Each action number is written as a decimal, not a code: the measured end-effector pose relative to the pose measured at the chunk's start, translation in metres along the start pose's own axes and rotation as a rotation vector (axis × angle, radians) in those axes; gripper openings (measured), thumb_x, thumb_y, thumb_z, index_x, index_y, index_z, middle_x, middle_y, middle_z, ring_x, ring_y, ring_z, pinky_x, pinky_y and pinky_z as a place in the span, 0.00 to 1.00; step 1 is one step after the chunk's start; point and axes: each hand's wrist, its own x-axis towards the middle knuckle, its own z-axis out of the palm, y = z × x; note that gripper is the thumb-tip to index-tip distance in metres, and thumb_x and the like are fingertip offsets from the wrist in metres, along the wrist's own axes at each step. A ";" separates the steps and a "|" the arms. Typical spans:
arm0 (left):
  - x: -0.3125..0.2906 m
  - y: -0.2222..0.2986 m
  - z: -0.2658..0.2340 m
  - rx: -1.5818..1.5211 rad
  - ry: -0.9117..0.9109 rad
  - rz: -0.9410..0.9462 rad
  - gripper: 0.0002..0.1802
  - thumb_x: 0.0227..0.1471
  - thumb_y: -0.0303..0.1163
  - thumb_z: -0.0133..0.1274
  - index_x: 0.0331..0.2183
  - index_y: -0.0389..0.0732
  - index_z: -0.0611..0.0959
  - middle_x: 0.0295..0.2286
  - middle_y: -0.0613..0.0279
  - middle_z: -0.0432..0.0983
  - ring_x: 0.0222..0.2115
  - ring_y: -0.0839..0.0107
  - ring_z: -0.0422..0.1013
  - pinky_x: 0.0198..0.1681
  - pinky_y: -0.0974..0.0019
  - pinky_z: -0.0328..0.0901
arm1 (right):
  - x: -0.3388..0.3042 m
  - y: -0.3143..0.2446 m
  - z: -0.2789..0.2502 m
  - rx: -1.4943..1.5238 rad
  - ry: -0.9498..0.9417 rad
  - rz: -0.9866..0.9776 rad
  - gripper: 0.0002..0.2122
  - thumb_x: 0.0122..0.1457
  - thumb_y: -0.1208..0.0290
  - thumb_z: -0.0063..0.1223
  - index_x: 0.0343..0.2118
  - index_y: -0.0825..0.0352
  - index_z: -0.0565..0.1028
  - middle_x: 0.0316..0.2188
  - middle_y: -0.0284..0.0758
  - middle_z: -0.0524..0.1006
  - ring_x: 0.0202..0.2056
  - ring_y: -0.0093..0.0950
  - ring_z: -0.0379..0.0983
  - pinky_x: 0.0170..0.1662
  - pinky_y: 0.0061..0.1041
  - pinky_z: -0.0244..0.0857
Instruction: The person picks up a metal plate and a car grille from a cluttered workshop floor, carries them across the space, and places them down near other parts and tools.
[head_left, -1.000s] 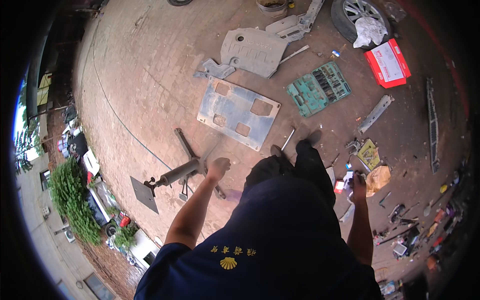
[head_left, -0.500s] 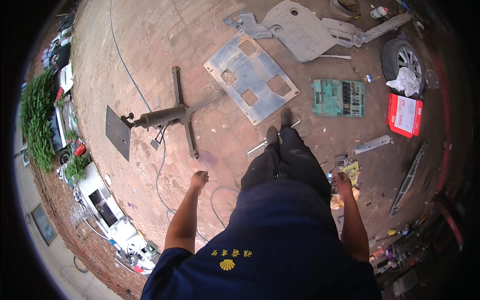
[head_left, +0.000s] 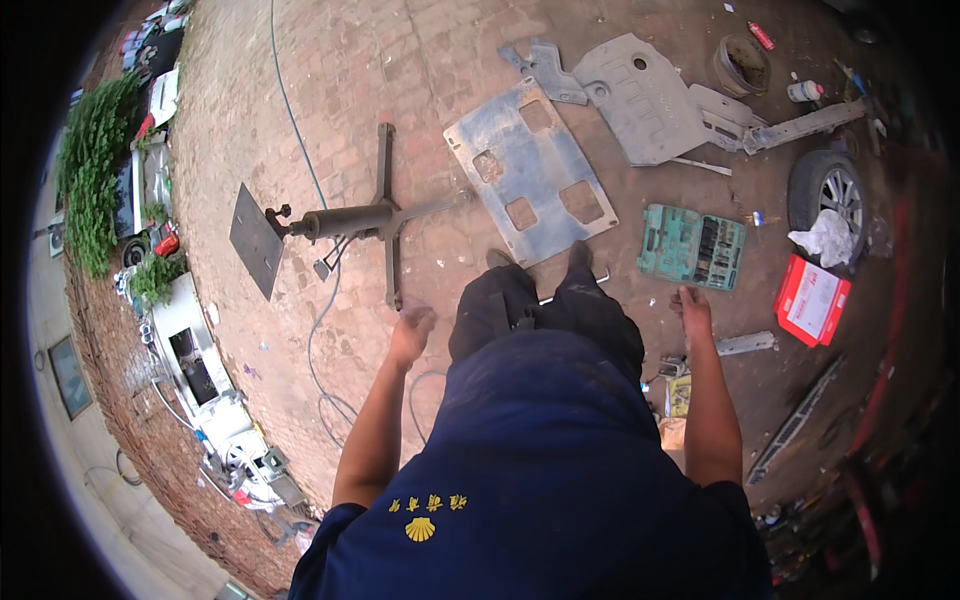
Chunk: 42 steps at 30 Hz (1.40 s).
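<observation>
My left hand (head_left: 412, 335) hangs beside my leg, a little blurred, its fingers loosely bent with nothing seen in them. In the picture it lies just below the foot of a dark metal stand (head_left: 350, 220) with spread legs and a flat square plate (head_left: 256, 242). My right hand (head_left: 691, 306) hangs on the other side, fingers half bent and somewhat apart, holding nothing that I can see. It appears nearest to an open green tool case (head_left: 668, 245) with dark sockets, lying on the ground. Neither hand visibly touches anything.
A flat metal panel with cut-outs (head_left: 545, 165) lies ahead of my feet. Beyond it is a grey plastic engine cover (head_left: 640, 110). To the right are a wheel (head_left: 830, 190), a red-and-white box (head_left: 812, 300) and a metal strip (head_left: 797, 420). A thin hose (head_left: 312, 340) runs along the left.
I have moved forward over the ground, nearer the panel and the tool case. My right hand has swung forward from beside the yellow item toward the case. The left hand has risen slightly.
</observation>
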 end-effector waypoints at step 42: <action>0.257 0.011 -0.211 -0.099 -0.360 -0.145 0.14 0.59 0.35 0.48 0.38 0.33 0.79 0.27 0.62 0.76 0.25 0.77 0.70 0.27 0.72 0.63 | -0.076 -0.038 0.255 -0.136 0.352 0.102 0.12 0.60 0.65 0.56 0.33 0.71 0.72 0.25 0.35 0.76 0.25 0.21 0.73 0.30 0.21 0.69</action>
